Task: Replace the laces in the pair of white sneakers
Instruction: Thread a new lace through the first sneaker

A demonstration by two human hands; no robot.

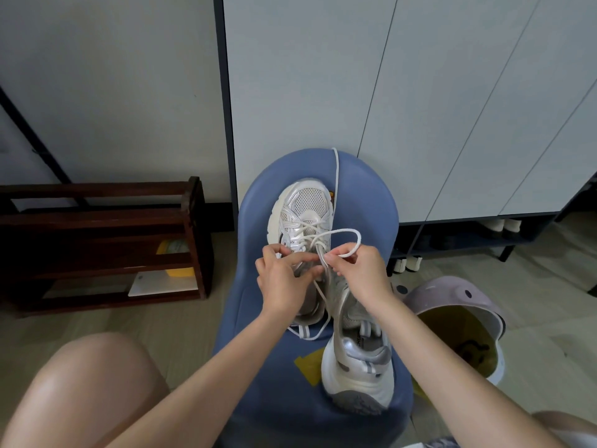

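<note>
Two white sneakers lie on a blue stool (371,202). The far sneaker (303,205) points away from me and is partly laced with a white lace (349,232) that loops out to the right. My left hand (284,282) pinches the sneaker's left eyelet edge beside the tongue. My right hand (358,273) pinches the end of the lace loop just over the eyelets. The near sneaker (358,360) lies on its side with its heel toward me. A second lace (336,176) trails past the far sneaker's toe and over the stool's back edge.
A dark wooden shoe rack (106,240) stands to the left on the floor. White cabinet doors (420,92) rise behind the stool, with shoes under them. A pale purple bin (458,318) lies at the right. My bare knee (84,383) is at the lower left.
</note>
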